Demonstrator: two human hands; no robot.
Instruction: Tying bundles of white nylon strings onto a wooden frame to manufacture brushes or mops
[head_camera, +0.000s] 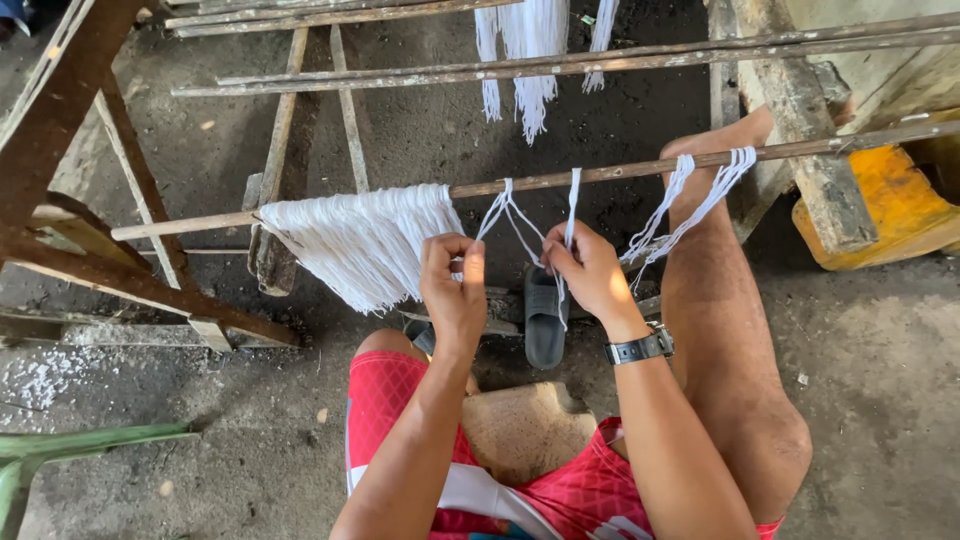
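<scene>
A long wooden rod runs across in front of me at chest height. A thick bundle of white string loops hangs from it on the left. My left hand pinches white strands beside that bundle. My right hand, with a dark watch on its wrist, grips a thin white strand that comes down from the rod. More loose white loops hang from the rod to the right, in front of my right leg.
A wooden frame stands on the left. Further rods cross above, with white tassels hanging. A grey sandal lies on the dark dirt floor, and a yellow block sits at the right.
</scene>
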